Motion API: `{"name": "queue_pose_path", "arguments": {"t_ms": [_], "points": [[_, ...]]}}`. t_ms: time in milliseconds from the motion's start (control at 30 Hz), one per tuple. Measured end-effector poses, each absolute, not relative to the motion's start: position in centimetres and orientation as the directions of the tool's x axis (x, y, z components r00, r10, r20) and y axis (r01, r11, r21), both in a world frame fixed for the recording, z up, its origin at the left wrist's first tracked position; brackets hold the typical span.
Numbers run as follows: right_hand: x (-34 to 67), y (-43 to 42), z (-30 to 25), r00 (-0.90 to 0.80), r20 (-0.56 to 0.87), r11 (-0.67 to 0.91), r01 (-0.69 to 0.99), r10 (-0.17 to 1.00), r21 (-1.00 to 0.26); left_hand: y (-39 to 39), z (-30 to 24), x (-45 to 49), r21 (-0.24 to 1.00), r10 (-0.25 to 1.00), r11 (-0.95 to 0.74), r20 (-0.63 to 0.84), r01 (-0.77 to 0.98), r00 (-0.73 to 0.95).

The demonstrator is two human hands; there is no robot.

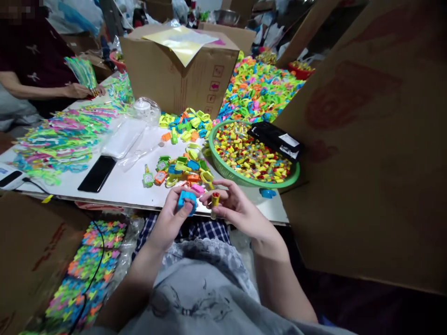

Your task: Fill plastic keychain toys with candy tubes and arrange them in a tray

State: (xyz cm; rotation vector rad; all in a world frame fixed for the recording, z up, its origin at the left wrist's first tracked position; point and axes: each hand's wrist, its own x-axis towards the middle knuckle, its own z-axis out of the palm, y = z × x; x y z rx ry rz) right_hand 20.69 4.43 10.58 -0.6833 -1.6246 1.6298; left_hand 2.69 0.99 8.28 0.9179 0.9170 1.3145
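My left hand (176, 211) is closed around a blue plastic toy watch (186, 203), held just over the table's front edge. Beside it, my right hand (237, 204) pinches a small yellow tube (215, 200) upright between thumb and fingers; its top looks red and its lower end clear. The two pieces are close but apart. Right behind my hands lies a loose pile of toy watches (181, 166) in green, orange, blue, yellow and pink. To the right, a green basket (211, 153) is full of similar small yellow tubes (240, 153).
A black packet (275, 139) lies on the basket. A cardboard box (174, 70) stands mid-table, with a heap of colourful pieces (265, 88) behind. A phone (97, 173) and bundled strips (66, 135) lie left, near a co-worker's hands (82, 90). Tall cardboard (366, 163) borders the right.
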Motion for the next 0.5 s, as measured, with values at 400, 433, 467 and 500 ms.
{"name": "queue_pose_path", "arguments": {"t_ms": [400, 433, 467, 500], "points": [[22.2, 1.7, 9.4, -0.388, 0.144, 0.118, -0.09, 0.91, -0.989, -0.2, 9.2, 3.2, 0.932, 0.943, 0.287, -0.234, -0.22, 0.237], [22.3, 1.6, 9.5, -0.391, 0.168, 0.153, -0.07, 0.905, -0.986, -0.3, 9.3, 3.3, 0.926, 0.938, 0.301, -0.244, -0.228, 0.247], [22.3, 1.6, 9.6, -0.399, 0.197, 0.194, -0.05, 0.896, -0.98, -0.3, 9.4, 3.4, 0.921, 0.934, 0.307, -0.245, -0.239, 0.258], [22.4, 1.6, 9.7, -0.412, 0.229, 0.237, -0.033, 0.882, -0.971, -0.4, 9.5, 3.5, 0.919, 0.933, 0.306, -0.238, -0.248, 0.27]]}}
